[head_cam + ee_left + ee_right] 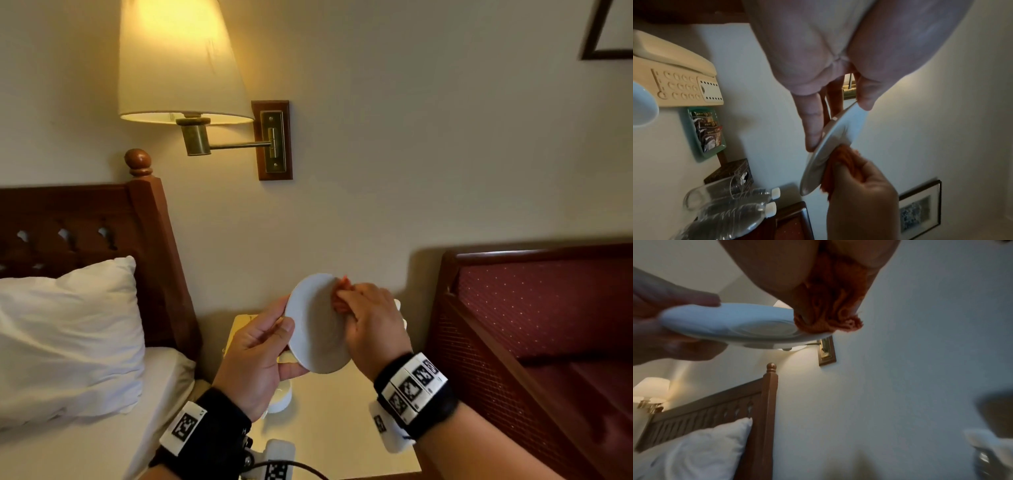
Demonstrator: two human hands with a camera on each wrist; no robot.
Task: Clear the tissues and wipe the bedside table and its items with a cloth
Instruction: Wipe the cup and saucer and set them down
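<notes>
A white saucer (317, 325) is held upright above the bedside table (346, 421). My left hand (263, 346) grips its left rim, thumb on the near face and fingers behind. My right hand (370, 325) holds a bunched orange cloth (342, 294) and presses it against the saucer's right edge. In the left wrist view the saucer (830, 146) is seen edge-on with the cloth (844, 164) against it. In the right wrist view the cloth (830, 308) covers one end of the saucer (731, 324).
A white cup (281, 397) stands on the table below my left hand. The left wrist view shows a beige phone (676, 78), a green tray of sachets (705, 129), a dark tissue box (731, 172), a glass and two water bottles (731, 209). Bed left, red chair (534, 325) right.
</notes>
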